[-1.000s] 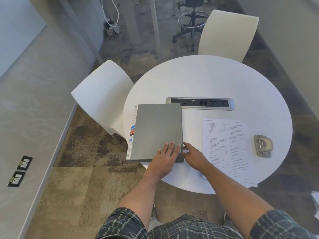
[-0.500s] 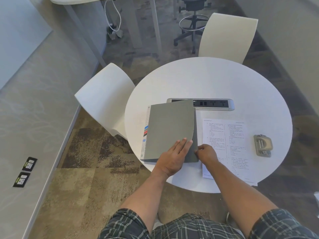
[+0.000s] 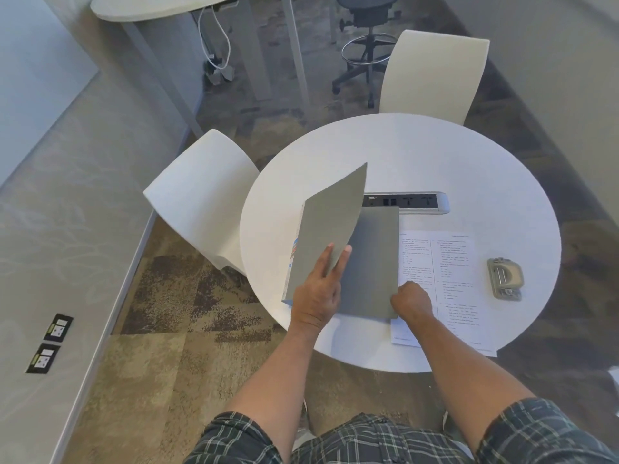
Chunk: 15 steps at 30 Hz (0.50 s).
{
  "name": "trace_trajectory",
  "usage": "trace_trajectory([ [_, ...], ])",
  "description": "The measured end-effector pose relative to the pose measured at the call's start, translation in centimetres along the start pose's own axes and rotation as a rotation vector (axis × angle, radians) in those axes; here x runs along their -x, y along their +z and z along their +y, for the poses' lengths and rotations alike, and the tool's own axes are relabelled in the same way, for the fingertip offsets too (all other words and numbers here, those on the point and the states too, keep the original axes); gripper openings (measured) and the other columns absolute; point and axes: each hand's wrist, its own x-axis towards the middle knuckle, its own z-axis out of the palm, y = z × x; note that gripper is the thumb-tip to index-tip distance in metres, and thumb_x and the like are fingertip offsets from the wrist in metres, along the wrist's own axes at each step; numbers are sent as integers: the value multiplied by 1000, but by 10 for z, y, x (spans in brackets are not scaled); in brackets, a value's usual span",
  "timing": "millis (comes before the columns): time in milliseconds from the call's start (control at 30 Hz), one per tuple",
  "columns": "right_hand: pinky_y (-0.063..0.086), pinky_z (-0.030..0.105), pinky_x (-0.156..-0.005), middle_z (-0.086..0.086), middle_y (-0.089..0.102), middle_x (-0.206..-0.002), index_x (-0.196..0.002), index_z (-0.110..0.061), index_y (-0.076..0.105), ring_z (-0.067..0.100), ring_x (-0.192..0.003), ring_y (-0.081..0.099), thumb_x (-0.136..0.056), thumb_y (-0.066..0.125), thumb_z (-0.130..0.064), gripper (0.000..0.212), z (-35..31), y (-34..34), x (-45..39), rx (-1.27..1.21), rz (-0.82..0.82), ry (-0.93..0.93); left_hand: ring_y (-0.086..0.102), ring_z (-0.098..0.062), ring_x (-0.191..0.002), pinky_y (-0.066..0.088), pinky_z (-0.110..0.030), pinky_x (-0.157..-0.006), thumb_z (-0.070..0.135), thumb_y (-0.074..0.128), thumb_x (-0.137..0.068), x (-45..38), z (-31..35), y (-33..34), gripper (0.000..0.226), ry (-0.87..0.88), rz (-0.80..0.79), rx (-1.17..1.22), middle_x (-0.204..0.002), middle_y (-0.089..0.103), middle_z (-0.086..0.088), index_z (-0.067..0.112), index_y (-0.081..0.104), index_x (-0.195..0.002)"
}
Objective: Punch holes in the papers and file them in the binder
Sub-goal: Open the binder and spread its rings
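The grey binder (image 3: 368, 262) lies partly open, its front cover (image 3: 330, 229) lifted and tilted. Printed papers (image 3: 435, 262) lie flat just right of the binder; the grey hole punch (image 3: 505, 277) sits farther right.

- The raised grey cardboard cover (image 3: 330, 226) of the binder is hiding the left end of the silver power-socket strip (image 3: 407, 202) set in the round white table (image 3: 435, 162).
- The left hand (image 3: 316, 293) is covering the cover's lower corner; its thumb is lying out of sight behind it.
- The right hand (image 3: 411, 301) is curling at the binder's right edge; its fingertips are not showing.
- The printed white paper sheets (image 3: 438, 283) are carrying text too small to read.
- The dark swivel stool (image 3: 366, 35) is being cut off by the top edge.
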Motion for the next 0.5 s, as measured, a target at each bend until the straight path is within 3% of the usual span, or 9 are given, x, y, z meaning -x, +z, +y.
trace_trajectory([
  [67, 31, 25, -50, 4, 52, -72, -75, -11, 45, 20, -60, 46, -80, 48, 4, 16, 0, 1, 1, -6, 3, -8, 68, -25, -72, 52, -35, -41, 7, 47, -96, 0, -6, -7, 88, -93, 81, 9, -159, 42, 6, 52, 4, -158],
  [233, 29, 25, -50, 3, 46, -71, -87, -10, 44, 20, -60, 43, -77, 45, 5, 18, 2, 5, -2, -9, 9, -4, 60, -22, -58, 45, -24, -44, 0, 48, -94, -2, -29, -30, 80, -385, 354, 67, -158, 44, 3, 37, 19, -159],
  [367, 43, 30, -61, 4, 52, -79, -107, -10, 43, 28, -78, 56, -83, 45, 2, 28, 5, 5, -3, -7, 33, 5, 64, -15, -73, 44, -19, -57, 1, 41, -101, 7, -56, -48, 73, -651, 481, 107, -159, 43, -11, 32, 14, -161],
  [433, 47, 35, -69, 5, 55, -83, -123, -12, 39, 31, -86, 60, -86, 46, 0, 39, 8, 3, -3, 5, 48, 2, 58, -14, -72, 44, -22, -59, 3, 41, -101, 13, -71, -52, 72, -763, 503, 103, -149, 50, -21, 30, 13, -162],
  [500, 46, 34, -66, 7, 58, -83, -136, -17, 35, 31, -82, 62, -86, 45, 0, 54, 11, 0, -1, 41, 65, -14, 50, -19, -74, 41, -30, -61, 5, 43, -102, 17, -80, -56, 71, -867, 523, 127, -135, 53, -28, 32, 15, -162],
])
